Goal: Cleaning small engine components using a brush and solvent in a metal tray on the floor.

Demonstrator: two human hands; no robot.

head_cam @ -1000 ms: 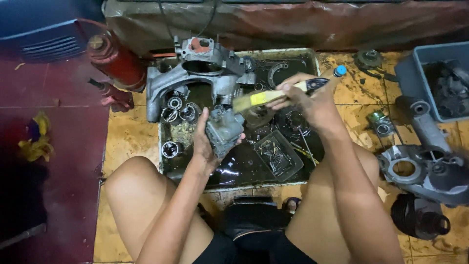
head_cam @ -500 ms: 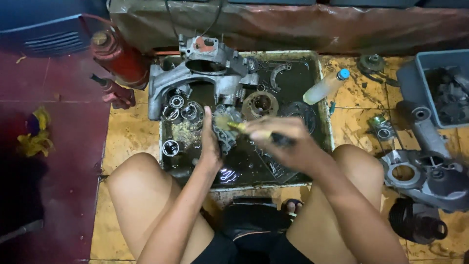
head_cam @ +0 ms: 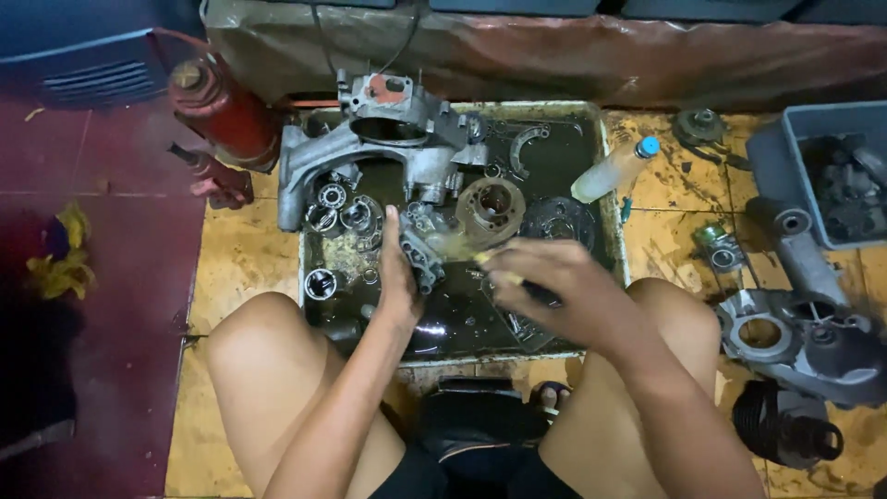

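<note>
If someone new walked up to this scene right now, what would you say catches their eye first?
Probably the shallow tray of dark oily liquid in the middle, crowded with metal engine parts, with a big grey engine casing at its far left. Over it, the left hand grips a small metal part, and the right hand works a brush against it. A red cylinder stands out at upper left.

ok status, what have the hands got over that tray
Left hand grips small grey metal engine part over oily black wash tray. Right hand holds yellow-handled brush, blurred, at the part. Round metal cylinder close behind.
</note>
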